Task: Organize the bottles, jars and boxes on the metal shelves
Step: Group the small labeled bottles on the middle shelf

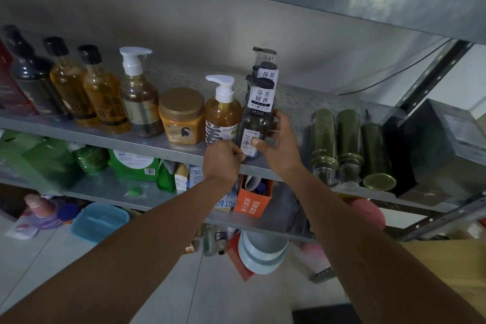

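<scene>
Gripping the dark pump bottle with your left hand and right hand, you held it upright on the metal shelf.

Left hand and right hand bare; left forearm and right forearm bare too, slim, skin uncovered all the way to frame edge

Dim, greyish indoor light; soft glare on the shelf and bottles. Wide-angle bending and blur at the edges.
</scene>
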